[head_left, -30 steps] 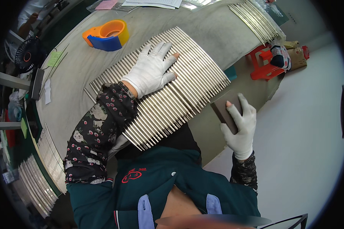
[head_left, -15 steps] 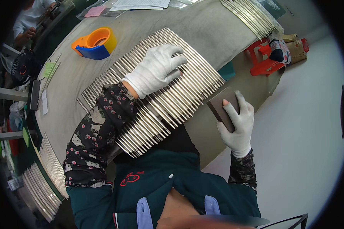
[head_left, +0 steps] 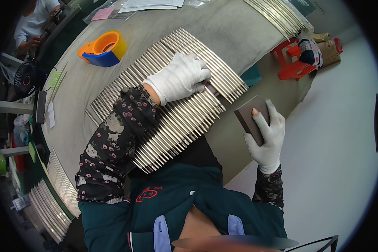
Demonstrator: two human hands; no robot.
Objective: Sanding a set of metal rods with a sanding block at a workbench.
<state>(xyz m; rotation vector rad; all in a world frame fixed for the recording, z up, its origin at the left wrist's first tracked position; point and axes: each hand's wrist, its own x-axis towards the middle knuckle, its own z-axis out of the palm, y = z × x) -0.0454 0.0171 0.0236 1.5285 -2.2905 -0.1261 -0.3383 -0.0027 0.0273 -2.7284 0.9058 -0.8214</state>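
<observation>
My white-gloved right hand (head_left: 268, 136) is gripping a grey-brown rectangular block (head_left: 248, 119), my left hand (head_left: 179, 78) resting curled, hold unclear, over slim silvery metal rods (head_left: 181, 126), mostly lined up, one gap open.

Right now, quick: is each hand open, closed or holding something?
Left white-gloved hand: fingers curled over slim silvery metal rods; grip cannot be told.
Right white-gloved hand: holding a grey-brown rectangular block.

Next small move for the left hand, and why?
Probably ease the metal rods together with the left hand: a gap splits the row beside its curled fingers, while the right hand holds the grey-brown block clear of the rods, so the block seems unlikely to get in the way.
</observation>
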